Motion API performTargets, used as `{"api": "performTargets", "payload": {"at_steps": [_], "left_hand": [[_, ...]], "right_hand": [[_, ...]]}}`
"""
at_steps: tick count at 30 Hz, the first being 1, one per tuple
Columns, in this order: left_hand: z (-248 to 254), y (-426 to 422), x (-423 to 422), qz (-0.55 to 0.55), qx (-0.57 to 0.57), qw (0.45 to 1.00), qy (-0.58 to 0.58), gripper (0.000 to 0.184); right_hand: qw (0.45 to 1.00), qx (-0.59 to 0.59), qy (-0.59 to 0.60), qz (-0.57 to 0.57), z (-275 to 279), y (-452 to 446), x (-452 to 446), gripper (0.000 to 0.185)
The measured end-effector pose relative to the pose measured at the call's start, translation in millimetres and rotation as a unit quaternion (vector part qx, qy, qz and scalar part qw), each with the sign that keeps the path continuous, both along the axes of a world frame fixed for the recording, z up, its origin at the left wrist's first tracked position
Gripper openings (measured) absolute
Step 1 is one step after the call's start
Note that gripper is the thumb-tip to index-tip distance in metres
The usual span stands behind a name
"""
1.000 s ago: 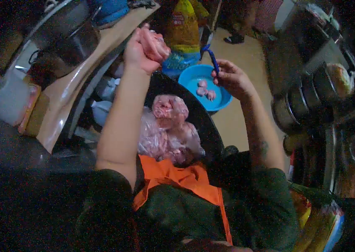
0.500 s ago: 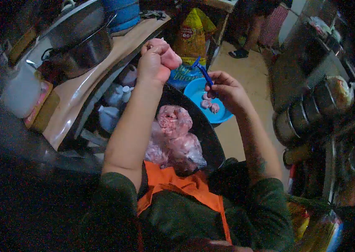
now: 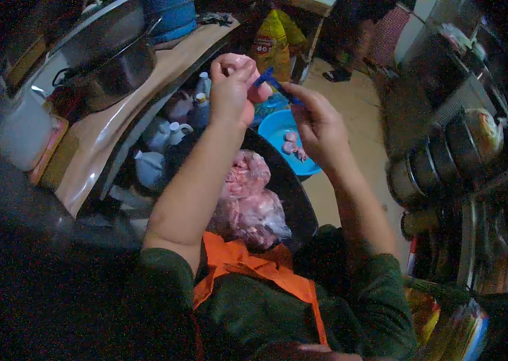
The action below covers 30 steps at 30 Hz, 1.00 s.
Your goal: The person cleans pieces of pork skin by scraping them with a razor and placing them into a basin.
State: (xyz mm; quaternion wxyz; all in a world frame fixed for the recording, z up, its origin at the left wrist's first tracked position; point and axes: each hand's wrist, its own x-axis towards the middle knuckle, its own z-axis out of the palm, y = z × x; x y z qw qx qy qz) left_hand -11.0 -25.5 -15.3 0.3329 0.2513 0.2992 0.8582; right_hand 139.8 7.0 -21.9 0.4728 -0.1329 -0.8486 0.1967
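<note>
My left hand (image 3: 230,90) is raised and closed around a pale pink piece of raw meat (image 3: 262,92); its exact cut is hard to make out. A blue disposable razor (image 3: 265,77) is pinched in my right hand (image 3: 321,123), its head at the meat's near side. Below and between my arms, plastic bags of pink raw meat (image 3: 257,207) lie in a large black tub (image 3: 303,207). Beyond the tub stands a light blue basin (image 3: 270,127) with a few small pink pieces (image 3: 290,144) in it.
A wooden counter (image 3: 113,111) on the left carries a big metal pot (image 3: 116,69). White jugs (image 3: 150,168) stand beneath it. Yellow sacks (image 3: 271,45) are at the back. Dark pots (image 3: 431,162) line a rack on the right. Another person's foot (image 3: 338,74) shows at the back.
My right hand has brought the razor leftward to the meat, from a short distance away. My left hand has shifted slightly right with the meat.
</note>
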Motion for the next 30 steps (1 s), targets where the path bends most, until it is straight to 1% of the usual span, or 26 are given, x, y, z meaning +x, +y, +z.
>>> {"api": "performTargets", "payload": {"at_steps": [1,2,4,8,10,12,14,15,16,18,20,22,23,25,26,28,29,30], "left_hand": [[-0.7,2.3,4.1,0.002,0.005,1.000,0.000,0.029],[-5.5,7.4,1.8,0.000,0.004,1.000,0.001,0.029],[-12.4,16.2,-0.7,0.057,0.018,0.998,0.032,0.030],[-11.4,17.5,-6.6,0.097,0.037,0.994,0.032,0.031],[-4.4,9.6,2.2,0.025,-0.022,0.999,-0.005,0.034],[2.4,4.5,17.3,0.017,-0.034,0.999,0.003,0.035],[-1.9,10.2,14.5,0.016,-0.045,0.999,0.012,0.037],[-13.8,20.9,1.9,0.061,-0.021,0.997,0.028,0.036],[-15.2,22.8,-3.3,0.106,0.003,0.993,0.045,0.036],[-12.1,19.5,-11.0,0.124,0.001,0.992,0.031,0.036],[-10.1,17.3,-13.9,0.138,-0.003,0.990,0.019,0.035],[-7.7,17.4,-17.5,0.114,0.030,0.993,0.022,0.032],[-9.0,16.4,-15.7,0.114,0.030,0.993,0.021,0.032],[3.5,4.5,-0.8,0.045,-0.060,0.997,-0.027,0.031],[-1.4,9.1,-2.4,0.044,-0.059,0.997,-0.027,0.031],[-14.7,21.5,-7.9,0.071,0.008,0.997,-0.013,0.031],[-18.9,24.7,-11.0,0.070,0.008,0.997,-0.012,0.031],[-18.9,25.3,-14.3,0.099,0.014,0.995,-0.012,0.031]], "right_hand": [[0.999,0.032,-0.007,-0.018,1.5,-1.9,2.8,0.031],[0.999,0.031,-0.006,-0.020,4.9,-3.7,6.2,0.031],[0.982,0.045,-0.139,-0.116,11.5,-6.6,18.6,0.028],[0.980,0.020,-0.161,-0.117,18.0,0.5,28.4,0.030],[0.990,0.062,-0.081,-0.094,13.6,-2.5,19.7,0.029],[0.990,0.062,-0.092,-0.082,12.1,-7.3,17.1,0.029],[0.982,0.057,-0.159,-0.090,10.3,-6.9,15.6,0.029],[0.960,0.105,-0.221,-0.138,18.6,-4.1,23.8,0.029],[0.960,0.106,-0.221,-0.138,17.4,0.3,28.7,0.029],[0.957,0.105,-0.210,-0.168,14.5,7.1,29.6,0.029],[0.960,0.093,-0.208,-0.165,15.4,4.4,27.8,0.030],[0.967,0.104,-0.165,-0.166,16.9,2.2,20.8,0.032],[0.966,0.103,-0.167,-0.166,14.9,-0.3,16.7,0.032],[0.980,0.096,-0.130,-0.118,8.7,-6.0,8.0,0.034],[0.980,0.097,-0.130,-0.119,7.8,-7.6,5.8,0.034],[0.960,0.128,-0.205,-0.143,6.1,-8.8,3.5,0.036],[0.966,0.116,-0.195,-0.127,4.8,-5.2,5.0,0.037],[0.966,0.118,-0.193,-0.127,5.2,-0.9,8.1,0.037]]}}
